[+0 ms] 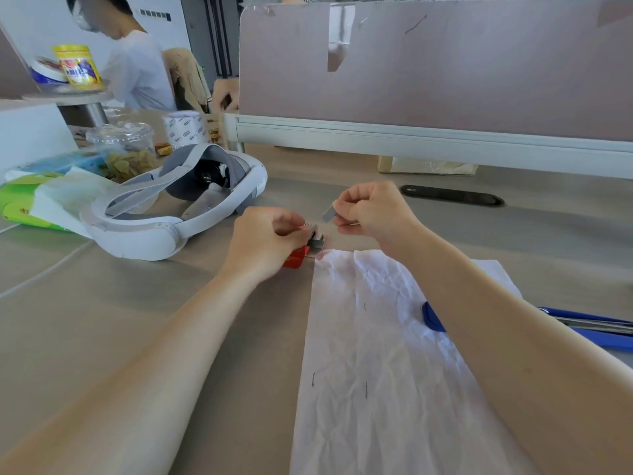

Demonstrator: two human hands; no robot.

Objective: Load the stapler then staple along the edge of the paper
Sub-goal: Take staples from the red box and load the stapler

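A small red stapler [301, 252] rests on the table at the far left corner of a crumpled white sheet of paper [376, 354]. My left hand [263, 238] grips it from above, and its metal front stands open. My right hand [373, 214] hovers just right of it and pinches a short grey strip of staples [329, 213] between thumb and fingers. A few staples sit in the paper, two near its left edge close to me and one farther up.
A white VR headset [164, 214] lies left of the stapler. A green tissue pack [30, 200], a snack jar [120, 138] and a tape roll [185, 128] stand far left. A blue tool [589, 330] lies right, partly under my forearm. A divider panel [428, 70] closes the back; a person sits beyond.
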